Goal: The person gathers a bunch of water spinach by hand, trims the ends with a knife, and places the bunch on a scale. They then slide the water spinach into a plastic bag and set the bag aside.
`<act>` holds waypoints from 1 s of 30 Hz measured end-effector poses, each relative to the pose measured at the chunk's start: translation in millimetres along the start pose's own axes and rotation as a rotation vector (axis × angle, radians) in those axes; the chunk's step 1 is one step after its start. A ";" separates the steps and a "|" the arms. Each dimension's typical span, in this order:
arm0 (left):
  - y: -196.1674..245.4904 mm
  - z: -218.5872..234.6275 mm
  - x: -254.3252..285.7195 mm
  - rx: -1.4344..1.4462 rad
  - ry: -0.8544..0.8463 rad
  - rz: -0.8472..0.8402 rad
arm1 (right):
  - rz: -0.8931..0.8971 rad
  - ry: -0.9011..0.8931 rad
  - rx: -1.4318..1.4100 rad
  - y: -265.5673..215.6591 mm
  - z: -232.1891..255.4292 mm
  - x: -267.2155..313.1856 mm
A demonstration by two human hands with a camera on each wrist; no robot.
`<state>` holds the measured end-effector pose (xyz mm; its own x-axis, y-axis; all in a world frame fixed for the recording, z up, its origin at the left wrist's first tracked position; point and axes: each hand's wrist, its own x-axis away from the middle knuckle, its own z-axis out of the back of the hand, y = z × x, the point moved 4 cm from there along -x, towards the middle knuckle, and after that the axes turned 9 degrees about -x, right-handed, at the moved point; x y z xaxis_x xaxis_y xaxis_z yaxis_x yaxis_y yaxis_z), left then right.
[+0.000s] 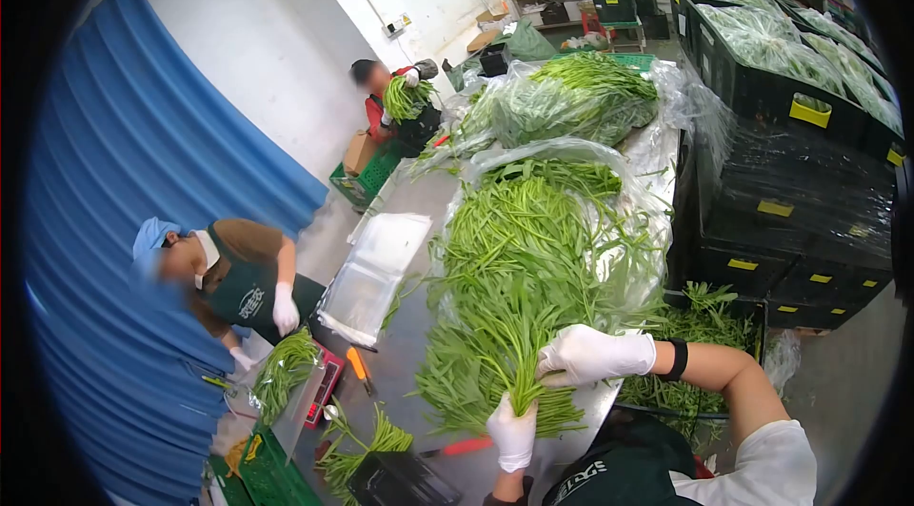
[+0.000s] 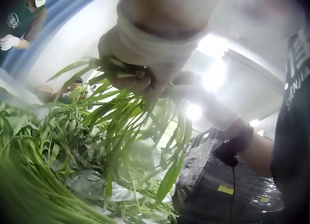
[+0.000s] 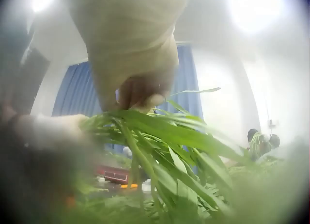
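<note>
Left hand, white-gloved, fingers curled tight round stem ends of a bundle of long, leafy green stalks at the steel table's near edge. Right hand, gloved, grips the bundle's upper side.

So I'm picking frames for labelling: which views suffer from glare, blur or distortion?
Head view: sharp, but fisheye-curved with dark corners. Left wrist view: ceiling lights flare behind the left hand; nearest greens blurred. Right wrist view: hazy overall, right hand and leaves out of focus.
</note>
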<state>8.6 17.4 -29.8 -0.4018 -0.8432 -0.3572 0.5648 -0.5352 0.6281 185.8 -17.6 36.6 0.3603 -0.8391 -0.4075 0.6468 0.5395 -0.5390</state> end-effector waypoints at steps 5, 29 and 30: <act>7.6 2.3 1.9 -0.160 0.048 -0.161 | -0.248 -0.074 -0.231 16.3 -10.7 1.5; -4.1 -12.5 4.8 -0.215 0.017 -0.039 | 0.104 -0.027 0.513 -14.0 -46.4 -5.5; -4.3 -12.5 4.7 -0.217 0.013 -0.024 | 0.104 -0.026 0.513 -14.3 -47.1 -5.7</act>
<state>13.3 15.0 -42.8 -0.4081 -0.8301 -0.3800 0.6976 -0.5521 0.4568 142.8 -17.2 12.0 0.4529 -0.7877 -0.4177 0.8502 0.5226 -0.0636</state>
